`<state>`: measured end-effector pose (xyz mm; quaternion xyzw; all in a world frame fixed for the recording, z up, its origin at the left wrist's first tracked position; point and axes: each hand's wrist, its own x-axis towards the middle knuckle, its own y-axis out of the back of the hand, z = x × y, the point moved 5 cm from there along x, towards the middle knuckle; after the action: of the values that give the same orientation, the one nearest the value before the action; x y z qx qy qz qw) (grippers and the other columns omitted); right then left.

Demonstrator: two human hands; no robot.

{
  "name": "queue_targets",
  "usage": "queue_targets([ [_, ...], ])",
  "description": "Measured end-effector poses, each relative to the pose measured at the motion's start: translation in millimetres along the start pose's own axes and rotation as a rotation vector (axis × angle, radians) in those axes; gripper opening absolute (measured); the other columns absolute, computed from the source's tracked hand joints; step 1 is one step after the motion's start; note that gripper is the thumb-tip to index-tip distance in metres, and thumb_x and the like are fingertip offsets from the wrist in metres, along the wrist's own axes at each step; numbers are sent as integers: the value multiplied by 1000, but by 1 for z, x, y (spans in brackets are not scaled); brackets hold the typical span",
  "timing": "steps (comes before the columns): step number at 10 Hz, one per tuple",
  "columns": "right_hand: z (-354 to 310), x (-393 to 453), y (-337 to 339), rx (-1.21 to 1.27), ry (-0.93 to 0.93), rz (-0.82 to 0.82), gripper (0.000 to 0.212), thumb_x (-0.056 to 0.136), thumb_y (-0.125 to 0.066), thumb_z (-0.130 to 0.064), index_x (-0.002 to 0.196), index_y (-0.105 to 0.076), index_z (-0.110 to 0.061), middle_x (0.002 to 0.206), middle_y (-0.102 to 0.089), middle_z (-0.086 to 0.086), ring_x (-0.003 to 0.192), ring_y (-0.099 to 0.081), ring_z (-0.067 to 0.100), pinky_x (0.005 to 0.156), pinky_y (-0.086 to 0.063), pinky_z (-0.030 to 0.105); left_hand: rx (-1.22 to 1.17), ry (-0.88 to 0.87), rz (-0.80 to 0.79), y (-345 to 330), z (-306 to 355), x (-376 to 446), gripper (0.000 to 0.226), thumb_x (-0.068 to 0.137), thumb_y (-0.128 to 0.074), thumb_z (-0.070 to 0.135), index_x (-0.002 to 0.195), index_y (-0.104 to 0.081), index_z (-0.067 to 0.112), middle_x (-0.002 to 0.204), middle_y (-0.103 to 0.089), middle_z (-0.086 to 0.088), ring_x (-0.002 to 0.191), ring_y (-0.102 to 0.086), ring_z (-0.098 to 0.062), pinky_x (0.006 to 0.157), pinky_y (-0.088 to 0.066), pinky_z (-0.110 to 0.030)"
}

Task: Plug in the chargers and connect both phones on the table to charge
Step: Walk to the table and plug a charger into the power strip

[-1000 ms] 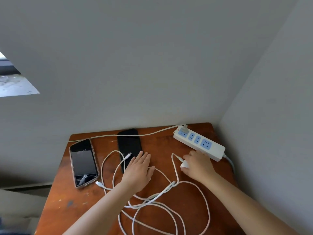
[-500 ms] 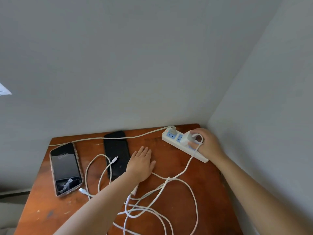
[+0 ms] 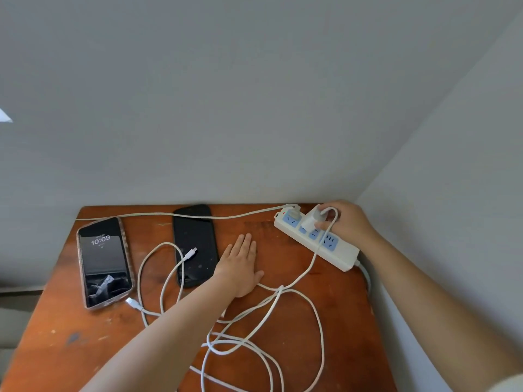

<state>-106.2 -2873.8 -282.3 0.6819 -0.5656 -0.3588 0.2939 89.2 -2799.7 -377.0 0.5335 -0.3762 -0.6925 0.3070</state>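
A white power strip [image 3: 343,254] with blue sockets lies at the table's back right. My right hand [image 3: 343,222] grips a white charger block [image 3: 311,220] seated on the strip's second socket. Another plug [image 3: 294,213] sits in the first socket. My left hand [image 3: 240,265] lies flat, fingers apart, on the wooden table [image 3: 70,343], holding nothing. A phone with a lit screen [image 3: 103,261] lies at the left; a dark phone [image 3: 195,244] lies in the middle. Two loose cable ends, one [image 3: 191,253] on the dark phone and one [image 3: 133,303] by the lit phone, are unconnected.
Tangled white cables [image 3: 254,338] loop over the table's front middle. A thin white cord [image 3: 169,215] runs along the back edge to the first plug. Grey walls close the table in at the back and right [image 3: 452,193].
My right hand carried the charger block from the table up to the power strip and holds it on the second socket. The view shifted right. My left hand stayed flat.
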Motion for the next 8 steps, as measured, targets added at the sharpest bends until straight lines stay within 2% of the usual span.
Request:
queue_targets([
  [1,-3,1,-2,-87,1,-18,36,73,-75,-13,106,-64,-6,110,-64,15,89,-59,22,73,-42,25,0,-3,-7,0,0,0,69,94,-29,44,140,11,11,153,15,-9,139,14,-23,114,2,-38],
  [2,-9,0,-5,-152,15,-10,37,74,-74,-14,107,-63,-5,111,-63,16,96,-59,27,75,-41,26,6,-9,-19,-2,-1,1,69,94,-28,45,140,12,12,152,17,-9,139,16,-23,113,3,-38],
  [3,-18,-5,-12,-220,60,-21,38,78,-71,-14,113,-59,-3,118,-60,17,104,-57,28,86,-45,30,9,-20,-31,-3,-2,4,70,93,-28,46,139,14,12,152,19,-9,139,17,-23,113,5,-38],
  [4,-22,-10,-18,-302,93,-37,40,83,-66,-16,120,-55,-6,127,-55,15,115,-51,26,96,-42,31,35,-34,-32,-2,-3,9,73,92,-27,49,139,15,11,152,20,-9,138,18,-24,112,7,-38],
  [8,-23,3,-10,-326,-1,-97,32,82,-66,-21,112,-61,-10,113,-65,13,100,-61,28,87,-49,36,59,-18,-28,-3,-2,14,77,91,-25,54,138,18,12,151,21,-9,138,20,-24,112,9,-39],
])
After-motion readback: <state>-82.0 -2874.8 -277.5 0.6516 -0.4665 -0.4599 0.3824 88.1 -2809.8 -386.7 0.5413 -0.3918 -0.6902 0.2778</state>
